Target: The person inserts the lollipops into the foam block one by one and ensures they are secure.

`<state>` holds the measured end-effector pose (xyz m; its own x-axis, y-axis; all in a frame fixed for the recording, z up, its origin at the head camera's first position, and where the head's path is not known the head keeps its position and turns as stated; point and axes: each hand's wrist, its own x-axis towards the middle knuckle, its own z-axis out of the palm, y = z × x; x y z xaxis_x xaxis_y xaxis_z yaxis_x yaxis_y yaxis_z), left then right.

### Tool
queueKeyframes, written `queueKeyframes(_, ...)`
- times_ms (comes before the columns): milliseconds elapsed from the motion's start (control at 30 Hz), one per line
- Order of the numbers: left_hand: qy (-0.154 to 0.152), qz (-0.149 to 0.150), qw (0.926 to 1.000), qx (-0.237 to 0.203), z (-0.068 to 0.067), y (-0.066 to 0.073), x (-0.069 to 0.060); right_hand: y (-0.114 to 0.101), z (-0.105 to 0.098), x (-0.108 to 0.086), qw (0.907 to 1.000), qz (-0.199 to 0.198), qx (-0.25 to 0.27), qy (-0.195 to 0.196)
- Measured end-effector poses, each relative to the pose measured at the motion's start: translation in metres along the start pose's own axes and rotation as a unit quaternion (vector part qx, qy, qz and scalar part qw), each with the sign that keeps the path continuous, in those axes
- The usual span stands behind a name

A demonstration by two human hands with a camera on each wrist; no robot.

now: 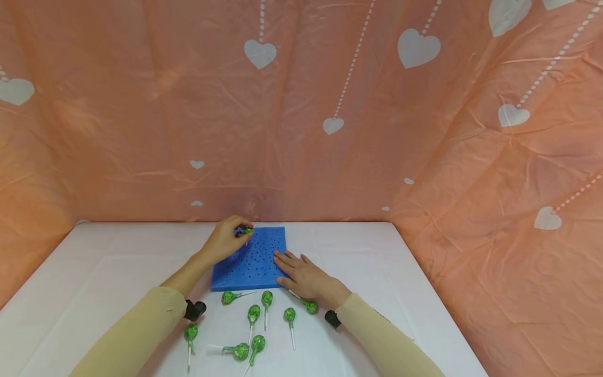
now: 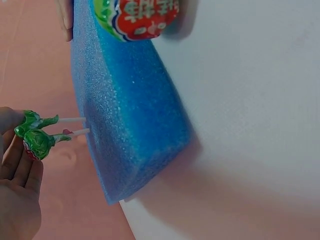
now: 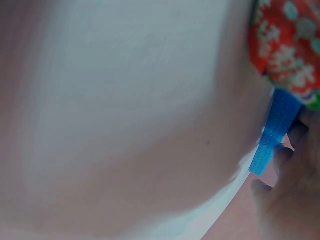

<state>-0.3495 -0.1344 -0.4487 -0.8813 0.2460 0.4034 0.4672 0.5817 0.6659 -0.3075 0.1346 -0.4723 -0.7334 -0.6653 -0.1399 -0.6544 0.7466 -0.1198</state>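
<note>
Ten lollipops (image 1: 254, 313) are visible: eight lie on the white surface (image 1: 367, 262); two stand, sticks meeting the far-left part of one hole-dotted blue foam block (image 1: 264, 248). Wrappers are green with red areas; sticks are white. The left hand (image 1: 225, 242) pinches a standing lollipop (image 2: 30, 121). The right hand (image 1: 307, 278), fingers straight, rests at the block's right edge.

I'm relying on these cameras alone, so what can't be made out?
Head view: the far-left corner of the blue foam block, mostly behind the left hand.
Left wrist view: whether the two sticks sit in holes; the block's surface is too edge-on.
Left wrist view: the rest of the near lollipop, cut off by the top edge.
Right wrist view: the large wrapper, cut off by the right edge, its print blurred.
</note>
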Motion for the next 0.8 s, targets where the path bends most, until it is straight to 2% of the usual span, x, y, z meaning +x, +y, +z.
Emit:
queueKeyframes(467, -0.016, -0.019, 0.9996, 0.012, 0.0018, -0.001, -0.0019, 0.0009, 0.0011, -0.0007, 1.0, -0.001, 0.001, 0.002)
queueKeyframes(800, -0.017, -0.015, 0.9995, 0.02, 0.0025, -0.0028, -0.0035, 0.0004, 0.0013, -0.0014, 1.0, -0.001, -0.002, 0.001)
